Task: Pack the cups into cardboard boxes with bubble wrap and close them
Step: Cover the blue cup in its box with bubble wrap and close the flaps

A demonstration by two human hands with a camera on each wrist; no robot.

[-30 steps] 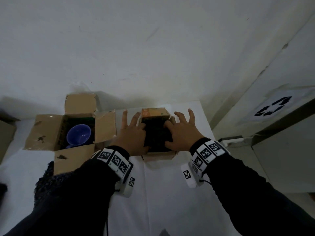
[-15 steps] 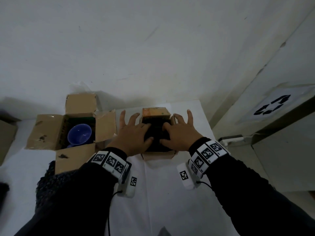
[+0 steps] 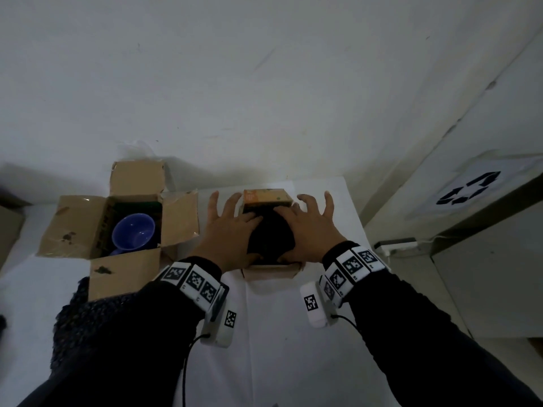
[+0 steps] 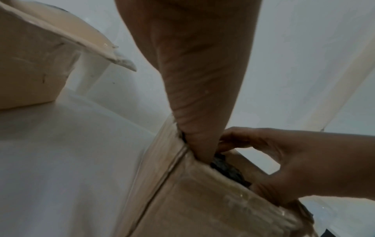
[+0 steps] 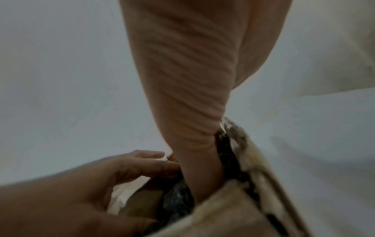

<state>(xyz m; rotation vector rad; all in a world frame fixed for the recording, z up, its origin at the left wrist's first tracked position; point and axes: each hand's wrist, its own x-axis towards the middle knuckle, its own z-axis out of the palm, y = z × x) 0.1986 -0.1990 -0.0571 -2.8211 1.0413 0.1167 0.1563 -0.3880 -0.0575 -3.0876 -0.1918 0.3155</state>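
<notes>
A small cardboard box [image 3: 271, 270] stands mid-table, its far flap [image 3: 266, 196] raised. A bundle of black bubble wrap [image 3: 270, 239] fills it. My left hand [image 3: 227, 230] and right hand [image 3: 310, 227] press on the bundle from either side, fingers spread and thumbs at the near edge. In the left wrist view my left thumb [image 4: 198, 96] goes down between the box wall [image 4: 192, 200] and the wrap [image 4: 227, 170]. The right wrist view shows my right thumb [image 5: 192, 96] beside the wrap [image 5: 176, 198]. A blue cup [image 3: 133, 232] lies in a larger open box [image 3: 76, 227] to the left.
More black bubble wrap [image 3: 76, 315] lies at the near left, partly under my sleeve. The white table's right edge [image 3: 354, 218] is close to the small box. A wall stands right behind. A power strip [image 3: 396, 245] and a cabinet with a recycling sign [image 3: 470, 189] are on the right.
Both hands have slid inward over the black bundle and their thumbs have moved to its near edge. The boxes and the blue cup have stayed put.
</notes>
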